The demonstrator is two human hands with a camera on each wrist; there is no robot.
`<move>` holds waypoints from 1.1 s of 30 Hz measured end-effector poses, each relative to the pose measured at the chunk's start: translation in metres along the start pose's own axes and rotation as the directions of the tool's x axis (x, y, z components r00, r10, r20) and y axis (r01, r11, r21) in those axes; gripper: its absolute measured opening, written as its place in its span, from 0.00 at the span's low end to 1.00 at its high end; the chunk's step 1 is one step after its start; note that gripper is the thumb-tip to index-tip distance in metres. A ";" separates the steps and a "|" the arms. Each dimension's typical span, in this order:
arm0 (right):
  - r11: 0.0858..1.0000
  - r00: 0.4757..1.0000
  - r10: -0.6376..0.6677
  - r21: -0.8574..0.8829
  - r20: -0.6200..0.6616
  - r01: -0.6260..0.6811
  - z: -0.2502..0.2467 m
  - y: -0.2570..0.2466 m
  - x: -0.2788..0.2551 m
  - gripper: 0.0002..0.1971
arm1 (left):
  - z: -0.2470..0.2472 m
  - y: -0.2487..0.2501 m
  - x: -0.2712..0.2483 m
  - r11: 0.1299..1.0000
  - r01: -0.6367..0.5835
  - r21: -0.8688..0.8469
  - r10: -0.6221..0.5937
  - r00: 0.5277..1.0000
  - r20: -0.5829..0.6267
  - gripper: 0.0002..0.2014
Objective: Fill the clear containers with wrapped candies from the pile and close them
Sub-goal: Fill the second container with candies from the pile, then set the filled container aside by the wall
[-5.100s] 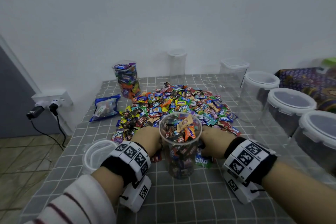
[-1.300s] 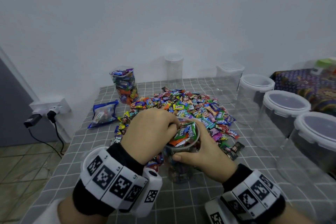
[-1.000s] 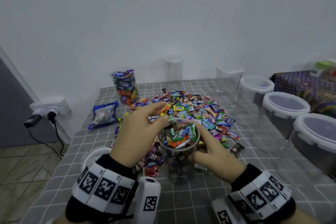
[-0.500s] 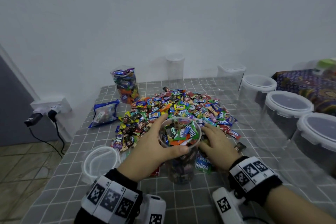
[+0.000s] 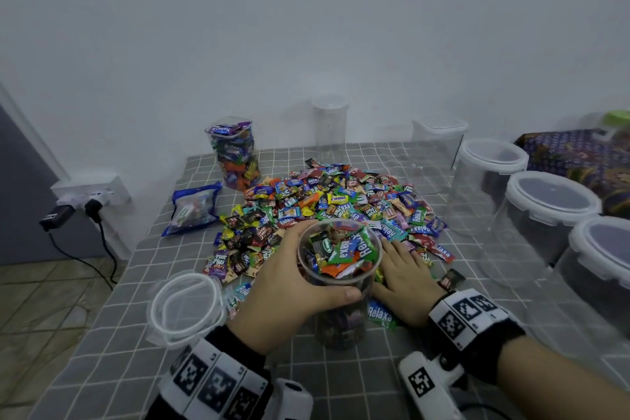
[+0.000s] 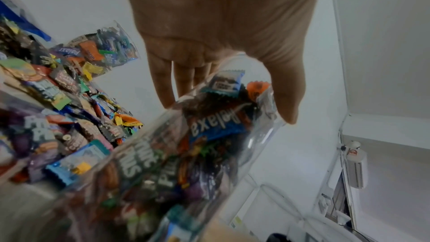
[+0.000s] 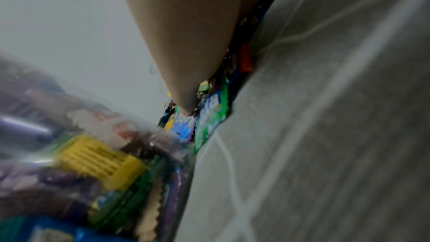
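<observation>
One open clear container (image 5: 339,283), upright, long axis vertical, brimful of wrapped candies, between the two hands. Left hand (image 5: 289,290) curled round its rim, thumb on the near side. Right hand (image 5: 404,283) flat, fingers spread on candies of the pile (image 5: 327,211) just beyond. One loose lid (image 5: 185,307) left of the left hand, on the surface (image 5: 375,361).

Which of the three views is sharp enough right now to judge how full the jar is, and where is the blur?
Head view: evenly lit, sharp; candies reach the rim of the clear jar gripped by the left hand. Left wrist view: jar wall smeared close up, thumb sharper. Right wrist view: mostly blurred; right hand on candies, checked tablecloth soft.
</observation>
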State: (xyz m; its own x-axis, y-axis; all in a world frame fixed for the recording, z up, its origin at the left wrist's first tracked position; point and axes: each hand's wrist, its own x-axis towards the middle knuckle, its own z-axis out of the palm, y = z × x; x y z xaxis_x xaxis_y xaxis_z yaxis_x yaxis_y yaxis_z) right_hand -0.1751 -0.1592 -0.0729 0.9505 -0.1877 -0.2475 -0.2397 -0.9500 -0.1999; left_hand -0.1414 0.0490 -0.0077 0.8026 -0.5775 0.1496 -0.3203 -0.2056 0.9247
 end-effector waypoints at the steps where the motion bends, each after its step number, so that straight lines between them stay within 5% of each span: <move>1: 1.000 1.000 -0.003 0.007 -0.003 0.003 0.000 0.000 0.000 0.37 | -0.001 0.000 0.002 1.000 -0.005 -0.006 0.005 1.000 -0.018 0.40; 8: 1.000 1.000 -0.007 0.000 0.005 0.007 -0.002 -0.001 -0.003 0.37 | -0.031 0.022 0.039 0.997 -0.046 -0.068 0.033 0.981 -0.189 0.39; 11: 1.000 1.000 -0.003 0.006 0.007 0.003 -0.002 0.000 -0.003 0.37 | -0.051 0.034 0.073 0.996 -0.084 0.035 0.090 0.945 -0.314 0.48; 14: 1.000 1.000 -0.001 0.011 0.005 0.001 -0.002 0.000 -0.003 0.38 | -0.065 0.038 0.113 0.994 -0.068 0.086 0.098 0.901 -0.423 0.46; 20: 0.999 1.000 -0.016 0.049 -0.006 0.016 0.000 0.000 -0.001 0.61 | -0.078 0.026 0.192 0.981 -0.014 0.194 0.123 0.819 -0.561 0.41; 33: 0.993 0.999 -0.041 0.110 -0.009 0.041 -0.001 0.003 0.000 0.49 | -0.065 -0.039 0.302 0.964 0.169 0.205 0.002 0.767 -0.642 0.45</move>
State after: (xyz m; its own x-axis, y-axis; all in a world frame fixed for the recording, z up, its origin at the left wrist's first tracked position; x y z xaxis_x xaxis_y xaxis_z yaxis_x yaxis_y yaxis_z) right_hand -0.1760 -0.1623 -0.0730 0.9613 -0.1514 -0.2302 -0.2204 -0.9238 -0.3131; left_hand 0.1463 -0.0662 0.0240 0.9377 0.0633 0.3416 -0.2768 -0.4577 0.8449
